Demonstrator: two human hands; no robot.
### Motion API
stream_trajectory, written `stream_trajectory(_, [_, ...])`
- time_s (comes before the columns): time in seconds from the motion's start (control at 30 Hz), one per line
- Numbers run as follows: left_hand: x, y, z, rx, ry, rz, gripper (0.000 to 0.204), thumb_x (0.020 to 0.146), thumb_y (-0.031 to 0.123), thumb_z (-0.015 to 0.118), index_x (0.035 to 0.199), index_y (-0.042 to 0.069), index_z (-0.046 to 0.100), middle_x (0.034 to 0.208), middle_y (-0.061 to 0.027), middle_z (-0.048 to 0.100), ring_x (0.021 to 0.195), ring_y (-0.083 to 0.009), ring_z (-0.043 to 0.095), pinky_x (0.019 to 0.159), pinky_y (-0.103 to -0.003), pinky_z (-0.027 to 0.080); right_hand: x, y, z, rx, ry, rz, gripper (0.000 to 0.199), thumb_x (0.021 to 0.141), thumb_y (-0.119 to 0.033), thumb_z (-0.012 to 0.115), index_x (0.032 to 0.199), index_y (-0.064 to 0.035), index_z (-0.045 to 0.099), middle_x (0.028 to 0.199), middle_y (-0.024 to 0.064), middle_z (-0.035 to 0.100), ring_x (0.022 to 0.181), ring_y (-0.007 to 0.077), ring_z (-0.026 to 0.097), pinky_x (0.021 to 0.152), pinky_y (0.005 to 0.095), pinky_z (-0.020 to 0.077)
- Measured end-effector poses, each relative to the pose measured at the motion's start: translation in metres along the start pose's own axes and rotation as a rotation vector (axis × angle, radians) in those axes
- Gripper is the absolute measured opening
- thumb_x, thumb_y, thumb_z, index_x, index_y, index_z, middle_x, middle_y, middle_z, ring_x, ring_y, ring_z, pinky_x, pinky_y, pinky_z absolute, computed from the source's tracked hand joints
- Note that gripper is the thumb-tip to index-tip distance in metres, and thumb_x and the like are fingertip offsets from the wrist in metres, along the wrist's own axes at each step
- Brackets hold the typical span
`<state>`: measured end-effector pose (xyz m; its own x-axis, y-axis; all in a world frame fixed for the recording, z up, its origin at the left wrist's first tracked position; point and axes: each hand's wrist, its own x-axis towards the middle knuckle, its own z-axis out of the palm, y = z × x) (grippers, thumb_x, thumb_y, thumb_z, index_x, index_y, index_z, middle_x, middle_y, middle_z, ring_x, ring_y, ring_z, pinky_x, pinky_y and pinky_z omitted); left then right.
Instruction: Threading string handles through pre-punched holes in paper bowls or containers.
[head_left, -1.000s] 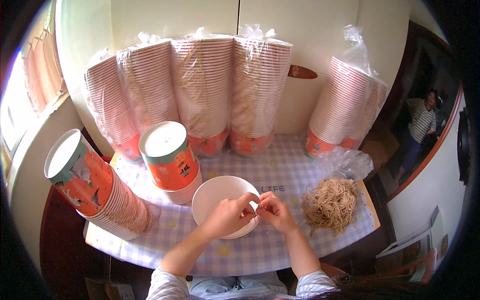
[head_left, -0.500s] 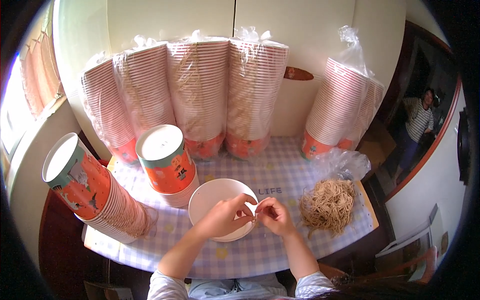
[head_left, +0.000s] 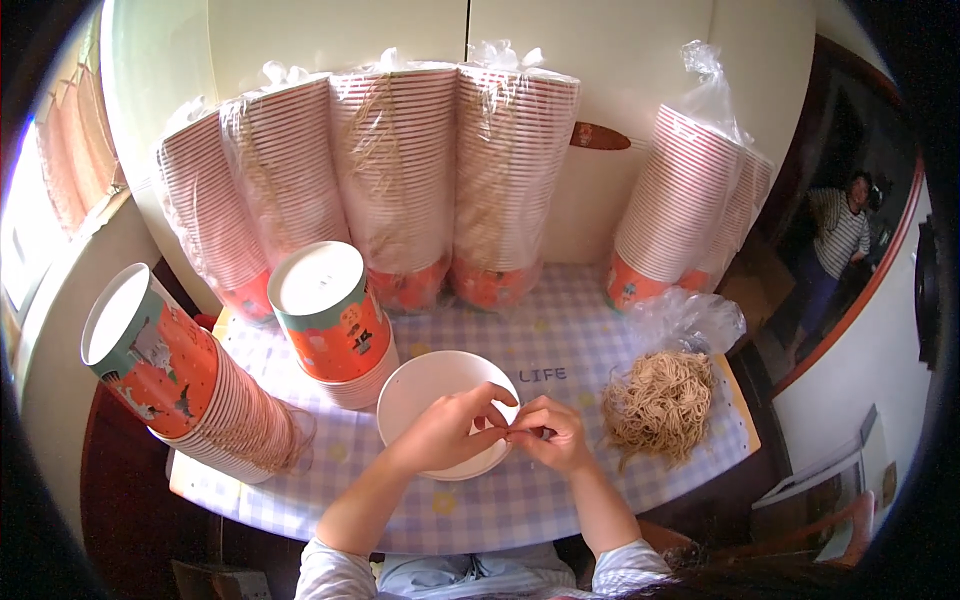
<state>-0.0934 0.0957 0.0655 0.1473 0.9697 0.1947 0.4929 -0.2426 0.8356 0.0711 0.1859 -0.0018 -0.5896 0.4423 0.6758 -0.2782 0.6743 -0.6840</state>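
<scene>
A white paper bucket stands mouth-up in front of me on the table. Over its right rim my left hand reaches across the opening, thumb and forefinger pinched. My right hand is closed in a pinch just outside that rim, its fingertips meeting those of the left. Whatever lies between the fingertips is too small to make out. To the right of my right hand lies a loose heap of tan cords.
Stacked orange-and-green paper buckets stand behind left, another leaning stack at far left. Bagged bucket stacks line the back; more stand at back right. Clear plastic lies behind the cords on the checked tablecloth. A person shows beyond at right.
My right hand has turned slightly and its fingertips have closed against the left ones. The left hand has hardly moved. The whole view has shifted a little.
</scene>
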Motion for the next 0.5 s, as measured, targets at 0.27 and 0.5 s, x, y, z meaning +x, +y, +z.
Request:
stream_trajectory(0.27, [-0.003,-0.007,0.008,0.131,0.001,-0.003,0.022,0.075,0.014,0.061,0.094,0.006,0.055,0.080,-0.0086,0.062,0.073,-0.0236,0.061,0.064,-0.033,0.048,-0.001,0.000,-0.002,0.042,0.025,0.098,0.009,0.076,-0.010,0.065,0.079,-0.0037,0.058,0.076,0.0045,0.057,0.062,0.0085,0.052,0.050,0.0210,0.0410])
stream_trajectory(0.5, [0.000,-0.014,0.018,0.290,0.043,0.107,0.013,0.072,0.019,0.061,0.075,0.006,0.061,0.076,-0.0102,0.061,0.071,-0.0263,0.059,0.065,-0.036,0.046,0.000,0.000,-0.002,0.094,0.046,0.064,0.012,0.079,-0.013,0.062,0.077,-0.0029,0.056,0.075,0.0034,0.054,0.062,0.0076,0.051,0.051,0.0194,0.0402])
